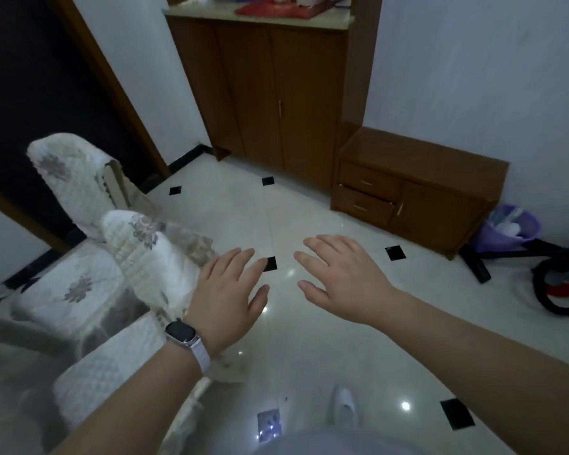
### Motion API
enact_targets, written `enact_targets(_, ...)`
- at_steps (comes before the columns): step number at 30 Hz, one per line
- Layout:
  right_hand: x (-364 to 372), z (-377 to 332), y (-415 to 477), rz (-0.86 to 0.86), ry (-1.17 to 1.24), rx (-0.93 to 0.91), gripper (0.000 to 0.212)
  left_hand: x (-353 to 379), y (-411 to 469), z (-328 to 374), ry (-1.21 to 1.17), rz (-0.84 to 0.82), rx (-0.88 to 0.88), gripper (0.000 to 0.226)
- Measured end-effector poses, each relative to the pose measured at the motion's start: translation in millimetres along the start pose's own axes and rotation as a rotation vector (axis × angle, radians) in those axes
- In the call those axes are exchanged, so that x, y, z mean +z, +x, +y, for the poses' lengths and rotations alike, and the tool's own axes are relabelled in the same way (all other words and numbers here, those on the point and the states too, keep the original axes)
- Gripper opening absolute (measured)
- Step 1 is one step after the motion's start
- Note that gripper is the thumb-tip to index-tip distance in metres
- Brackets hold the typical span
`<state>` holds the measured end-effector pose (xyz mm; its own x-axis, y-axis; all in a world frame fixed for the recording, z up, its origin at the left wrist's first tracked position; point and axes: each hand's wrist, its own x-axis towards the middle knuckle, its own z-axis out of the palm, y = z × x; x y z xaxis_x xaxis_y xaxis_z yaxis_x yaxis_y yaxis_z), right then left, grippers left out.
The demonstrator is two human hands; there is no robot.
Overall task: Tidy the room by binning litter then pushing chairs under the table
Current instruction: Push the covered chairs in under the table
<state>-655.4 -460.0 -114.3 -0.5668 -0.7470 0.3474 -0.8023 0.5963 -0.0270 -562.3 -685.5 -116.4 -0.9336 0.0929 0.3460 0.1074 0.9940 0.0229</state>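
Note:
My left hand (227, 290), with a watch on its wrist, and my right hand (342, 277) are stretched out over the floor, fingers straight, holding nothing. Just left of my left hand stands a chair (145, 257) with a white quilted floral cover on its back. A second covered chair (76, 178) stands behind it by the dark doorway. Both sit beside a table (30, 372) with a glassy top at the lower left. A bin lined with a purple bag (509, 229) holding white litter stands at the right wall, beyond the low cabinet.
A tall brown cupboard (270, 93) and a low brown drawer cabinet (418, 188) line the far wall. A black and red vacuum cleaner with hose (562, 287) lies at the right. White tiled floor (276, 208) stretches between them. My white slipper (344, 405) shows below.

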Motion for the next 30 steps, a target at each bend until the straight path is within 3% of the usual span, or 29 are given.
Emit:
enact_targets(5,5.5,79.7,41.5,0.022,0.007,-0.039,0.047,18.7,84.7,7.7,0.041,0.053,-0.015,0.043)
enact_targets(10,16.8,116.1,83.9,0.040,0.033,-0.079,0.048,33.7,124.3,1.1,0.040,0.040,-0.090,0.044)
enact_targets(18,58.6,159.7,178.5,-0.027,0.044,-0.122,0.050,74.5,191.6,-58.7,0.050,0.009,-0.151,0.045)
enact_targets(30,100.4,203.1,370.6,-0.085,-0.034,-0.248,0.048,112.1,324.9,-188.9,-0.045,0.096,-0.207,0.043)
